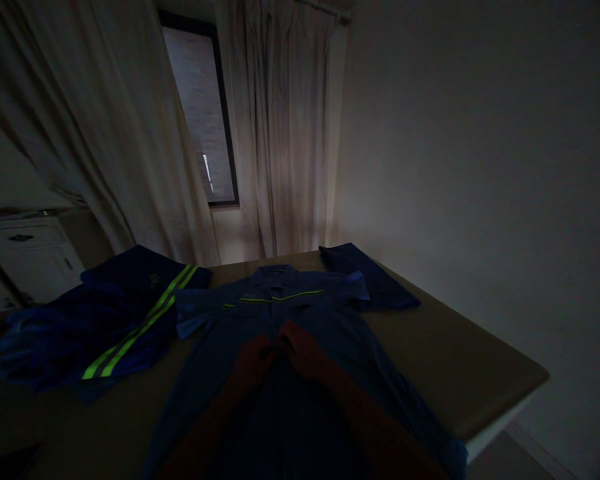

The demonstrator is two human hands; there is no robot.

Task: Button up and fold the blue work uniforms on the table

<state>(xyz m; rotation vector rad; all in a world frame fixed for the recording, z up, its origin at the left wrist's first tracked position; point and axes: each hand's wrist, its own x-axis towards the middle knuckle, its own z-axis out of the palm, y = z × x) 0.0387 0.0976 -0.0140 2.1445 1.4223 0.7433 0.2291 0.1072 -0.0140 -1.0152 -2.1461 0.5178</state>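
Note:
A blue work shirt (280,313) with a thin reflective chest stripe lies spread flat on the table (460,360), collar toward the window. Both of my hands rest together on its front, just below the chest. My left hand (254,357) and my right hand (300,347) meet at the shirt's middle line, fingers bunched there. The room is very dark, so I cannot see whether the fingers pinch the cloth.
A pile of blue garments with bright yellow-green reflective stripes (130,327) lies at the left. A folded blue piece (365,273) sits at the far right corner. Curtains (280,133) and a window (200,113) are behind. A white drawer unit (25,260) stands at left.

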